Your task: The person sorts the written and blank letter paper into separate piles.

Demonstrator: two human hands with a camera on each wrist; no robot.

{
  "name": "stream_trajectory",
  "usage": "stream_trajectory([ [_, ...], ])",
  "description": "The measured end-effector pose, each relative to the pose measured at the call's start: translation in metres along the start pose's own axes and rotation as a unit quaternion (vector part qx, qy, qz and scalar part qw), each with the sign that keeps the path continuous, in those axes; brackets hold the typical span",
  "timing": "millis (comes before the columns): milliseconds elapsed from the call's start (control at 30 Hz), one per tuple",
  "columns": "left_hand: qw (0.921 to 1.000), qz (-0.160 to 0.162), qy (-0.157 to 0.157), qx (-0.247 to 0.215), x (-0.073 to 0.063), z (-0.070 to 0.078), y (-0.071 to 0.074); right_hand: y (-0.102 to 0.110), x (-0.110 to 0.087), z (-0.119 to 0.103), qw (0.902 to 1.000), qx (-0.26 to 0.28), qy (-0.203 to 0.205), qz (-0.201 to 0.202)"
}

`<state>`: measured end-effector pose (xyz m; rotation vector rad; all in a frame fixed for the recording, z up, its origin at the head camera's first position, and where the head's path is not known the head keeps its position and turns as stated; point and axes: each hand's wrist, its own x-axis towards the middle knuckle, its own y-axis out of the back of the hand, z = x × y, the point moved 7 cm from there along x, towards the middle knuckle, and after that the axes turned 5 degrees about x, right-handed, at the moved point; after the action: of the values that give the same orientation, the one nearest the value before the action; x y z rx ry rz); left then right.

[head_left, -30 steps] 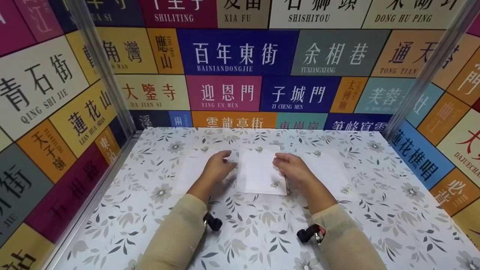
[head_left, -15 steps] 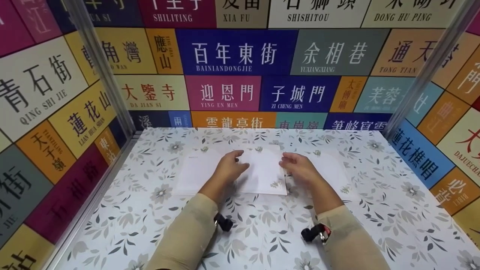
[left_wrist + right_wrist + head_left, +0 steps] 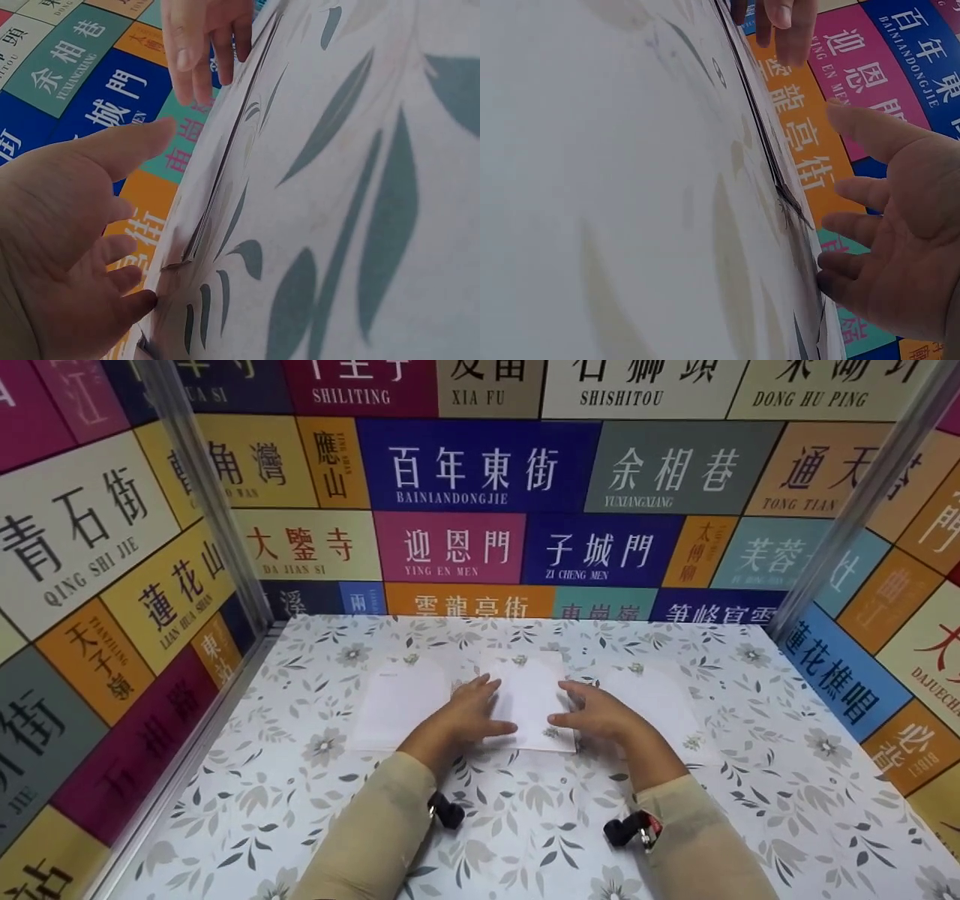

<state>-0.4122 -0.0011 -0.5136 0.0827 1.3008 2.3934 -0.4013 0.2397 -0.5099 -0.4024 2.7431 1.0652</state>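
A white paper stack (image 3: 529, 697) with small printed flowers at its top and lower right corner lies flat between my two hands. My left hand (image 3: 466, 714) is over its left edge, fingers stretched and thumb apart, holding nothing. On the other side my right hand (image 3: 606, 714) faces it, thumb and fingers spread beside the stack's right edge, also holding nothing. The left wrist view shows the left palm (image 3: 67, 232) turned inward, close to the stack's thin edge (image 3: 225, 161). In the right wrist view the right palm (image 3: 915, 247) is likewise turned inward.
A similar white sheet (image 3: 386, 712) lies to the left and another (image 3: 656, 709) to the right, on a floral-patterned tablecloth (image 3: 517, 825). Colourful sign panels (image 3: 472, 465) rise behind the table. Clear posts (image 3: 217, 502) stand at the back corners.
My left hand has moved right, over the middle stack's left edge. My right hand has drawn slightly right and lower. Thumbs and fingers of both hands have spread wider; the papers look unmoved.
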Motion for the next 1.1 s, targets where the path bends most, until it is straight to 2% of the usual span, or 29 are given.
stream_trajectory([
  [100,0.9990,-0.025,-0.016,0.032,-0.003,0.001,-0.005,-0.005,0.000,0.002,0.9994,-0.007,-0.002,-0.032],
  [300,0.9970,-0.048,-0.011,0.060,-0.004,0.001,-0.010,-0.010,0.000,0.002,0.9975,-0.033,0.009,-0.061],
  [500,0.9964,-0.051,-0.005,0.067,-0.003,-0.004,-0.013,-0.010,0.000,0.001,0.9965,-0.059,0.011,-0.059],
  [767,0.9974,-0.055,0.015,0.044,-0.002,-0.008,-0.016,-0.013,-0.002,0.003,0.9977,-0.039,-0.010,-0.054],
  [967,0.9974,-0.053,0.007,0.049,-0.004,-0.005,-0.014,-0.012,-0.001,0.001,0.9960,-0.069,0.005,-0.056],
  [1100,0.9969,-0.041,-0.013,0.065,-0.005,0.000,-0.012,-0.012,0.002,0.000,0.9937,-0.092,0.023,-0.060],
])
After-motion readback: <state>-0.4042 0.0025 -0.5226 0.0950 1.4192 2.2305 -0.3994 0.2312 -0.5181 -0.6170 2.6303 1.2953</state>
